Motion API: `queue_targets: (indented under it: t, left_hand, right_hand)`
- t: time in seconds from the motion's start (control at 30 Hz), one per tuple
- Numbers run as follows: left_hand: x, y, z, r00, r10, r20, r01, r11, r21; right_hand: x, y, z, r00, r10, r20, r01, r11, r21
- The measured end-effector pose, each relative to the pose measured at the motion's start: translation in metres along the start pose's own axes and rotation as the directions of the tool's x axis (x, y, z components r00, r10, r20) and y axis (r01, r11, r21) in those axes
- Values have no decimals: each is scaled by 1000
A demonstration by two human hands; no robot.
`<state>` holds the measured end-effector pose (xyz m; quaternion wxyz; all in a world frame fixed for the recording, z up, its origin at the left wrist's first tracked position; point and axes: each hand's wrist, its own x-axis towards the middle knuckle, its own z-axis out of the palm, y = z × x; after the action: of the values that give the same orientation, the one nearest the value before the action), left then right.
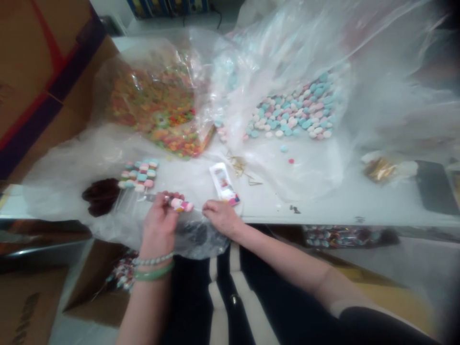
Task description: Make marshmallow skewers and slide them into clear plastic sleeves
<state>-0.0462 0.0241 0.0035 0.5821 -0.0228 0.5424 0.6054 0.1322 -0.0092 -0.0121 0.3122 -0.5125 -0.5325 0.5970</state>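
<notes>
My left hand (160,223), with a bead bracelet and a green bangle at its wrist, is closed around a pink-and-white candy stick (182,205) in what looks like a clear wrapper. Just to its right, my right hand (219,215) is closed in a pinch; what it pinches, if anything, is too blurred to tell. Beyond my left hand lies a pile of candy sticks (140,175) in pink, white and blue. A dark brown bundle (100,196) sits left of them. Past my right hand are a white printed card (223,181) and several gold twist ties (237,165).
Clear plastic bags hold orange and green candies (154,105) and pastel candies (294,112) at the back of the white table (266,206). A gold packet (381,168) lies right. Cardboard boxes (46,72) stand left, and an open box (97,287) with wrapped candies is below.
</notes>
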Motion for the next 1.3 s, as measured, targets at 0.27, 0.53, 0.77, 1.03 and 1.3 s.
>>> queue_targets:
  t: [0.27, 0.53, 0.77, 1.03, 1.3]
  left_hand:
    - [-24, -14, 22, 999, 46, 26, -49, 990, 130]
    - [-22, -14, 24, 999, -43, 30, 40, 993, 113]
    - [-19, 0, 10, 980, -54, 194, 33, 993, 114]
    - [-11, -12, 4, 988, 0, 153, -21, 990, 139]
    - [-16, -17, 11, 988, 41, 147, -49, 998, 50]
  right_hand:
    - [4, -7, 1, 996, 84, 34, -88, 985, 146]
    - [0, -2, 7, 950, 234, 204, -309, 777, 548]
    - [9, 7, -6, 874, 231, 427, -480, 543, 689]
    - [7, 10, -3, 854, 198, 480, -502, 550, 667]
    - [7, 7, 2, 947, 246, 205, -319, 758, 568]
